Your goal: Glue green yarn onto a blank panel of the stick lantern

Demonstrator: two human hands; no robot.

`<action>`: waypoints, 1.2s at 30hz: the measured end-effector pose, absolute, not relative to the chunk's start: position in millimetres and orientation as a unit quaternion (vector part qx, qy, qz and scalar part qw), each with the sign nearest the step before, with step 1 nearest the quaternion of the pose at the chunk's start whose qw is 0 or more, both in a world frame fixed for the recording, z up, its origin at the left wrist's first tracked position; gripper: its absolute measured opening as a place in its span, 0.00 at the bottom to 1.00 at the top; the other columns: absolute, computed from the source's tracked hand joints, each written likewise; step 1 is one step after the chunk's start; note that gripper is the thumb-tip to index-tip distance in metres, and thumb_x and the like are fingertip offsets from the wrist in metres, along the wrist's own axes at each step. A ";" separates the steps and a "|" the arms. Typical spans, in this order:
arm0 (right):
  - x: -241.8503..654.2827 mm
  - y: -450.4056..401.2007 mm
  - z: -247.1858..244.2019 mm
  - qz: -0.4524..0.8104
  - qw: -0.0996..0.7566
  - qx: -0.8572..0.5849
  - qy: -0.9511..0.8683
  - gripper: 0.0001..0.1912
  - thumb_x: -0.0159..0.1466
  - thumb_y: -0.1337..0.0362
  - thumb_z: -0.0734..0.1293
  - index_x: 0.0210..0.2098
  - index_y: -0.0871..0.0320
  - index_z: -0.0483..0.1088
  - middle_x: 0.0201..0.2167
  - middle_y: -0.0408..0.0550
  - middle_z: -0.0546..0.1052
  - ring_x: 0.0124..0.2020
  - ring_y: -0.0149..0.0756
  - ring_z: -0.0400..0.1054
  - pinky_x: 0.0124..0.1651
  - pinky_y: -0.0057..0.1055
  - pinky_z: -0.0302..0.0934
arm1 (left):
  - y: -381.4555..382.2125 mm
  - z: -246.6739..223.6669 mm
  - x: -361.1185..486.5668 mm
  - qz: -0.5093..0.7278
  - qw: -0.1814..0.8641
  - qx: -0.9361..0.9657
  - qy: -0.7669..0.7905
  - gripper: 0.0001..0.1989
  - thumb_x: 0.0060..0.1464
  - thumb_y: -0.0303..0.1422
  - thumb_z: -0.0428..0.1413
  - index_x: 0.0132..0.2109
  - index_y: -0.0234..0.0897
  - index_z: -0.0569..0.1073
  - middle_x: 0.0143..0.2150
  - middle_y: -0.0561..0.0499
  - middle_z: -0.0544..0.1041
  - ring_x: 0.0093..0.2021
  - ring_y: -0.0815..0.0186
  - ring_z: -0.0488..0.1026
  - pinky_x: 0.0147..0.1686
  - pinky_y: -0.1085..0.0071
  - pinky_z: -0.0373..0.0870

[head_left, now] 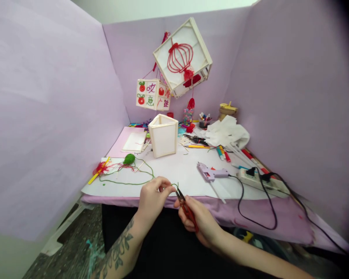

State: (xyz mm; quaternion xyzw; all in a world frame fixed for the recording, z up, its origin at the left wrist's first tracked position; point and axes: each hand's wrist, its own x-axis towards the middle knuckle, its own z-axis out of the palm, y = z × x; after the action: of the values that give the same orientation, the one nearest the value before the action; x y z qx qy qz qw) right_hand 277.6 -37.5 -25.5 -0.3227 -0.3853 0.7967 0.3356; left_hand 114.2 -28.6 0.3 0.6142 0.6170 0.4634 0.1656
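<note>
My left hand point(155, 193) pinches green yarn point(174, 185) between thumb and fingertips at the table's front edge. The yarn trails back to a small green ball point(129, 159) on the left of the table. My right hand point(199, 217) is wrapped round red-handled scissors point(187, 211), whose dark blades point up and touch or nearly touch the yarn end beside my left fingertips. Whether the blades have closed on the yarn I cannot tell. Beyond my hands a white three-sided lantern frame point(163, 136) stands upright on the table.
A lilac glue gun point(212, 173) lies to the right, its cord running to a power strip point(263, 182). Crumpled white paper point(227, 131) and markers point(223, 153) are behind it. A large box lantern point(183, 58) hangs over the back. Red threads point(101, 168) lie at left.
</note>
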 end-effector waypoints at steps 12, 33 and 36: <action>276.4 -34.3 -32.3 0.807 0.339 -0.313 -0.369 0.25 0.60 0.41 0.61 0.33 0.59 0.65 0.15 0.33 0.61 0.13 0.19 0.40 0.19 0.25 0.30 | -39.2 -8.1 116.7 0.391 0.063 0.725 0.563 0.02 0.55 0.29 0.60 0.34 0.41 0.77 0.29 0.53 0.80 0.31 0.66 0.74 0.34 0.71 0.69; 303.5 -9.2 -20.5 0.667 0.462 -0.359 -0.462 0.23 0.64 0.45 0.62 0.48 0.56 0.68 0.28 0.41 0.68 0.17 0.22 0.45 0.20 0.26 0.38 | -5.0 -9.3 53.7 0.335 0.065 0.638 0.690 0.12 0.55 0.33 0.57 0.47 0.38 0.74 0.48 0.44 0.71 0.45 0.57 0.72 0.48 0.60 0.69; 326.2 14.1 -9.8 0.526 0.452 -0.430 -0.578 0.23 0.64 0.48 0.61 0.52 0.55 0.66 0.33 0.45 0.71 0.21 0.27 0.55 0.23 0.27 0.51 | -24.3 -18.3 63.0 0.270 0.125 0.712 0.635 0.06 0.56 0.32 0.56 0.42 0.40 0.75 0.43 0.47 0.72 0.46 0.57 0.71 0.48 0.60 0.67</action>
State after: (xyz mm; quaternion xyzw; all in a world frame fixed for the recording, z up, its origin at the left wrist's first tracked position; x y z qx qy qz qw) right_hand 326.2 14.1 -9.8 -0.4298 -0.5784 0.5256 0.4523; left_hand 63.0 -24.3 -18.3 0.7125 0.6355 0.2699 0.1253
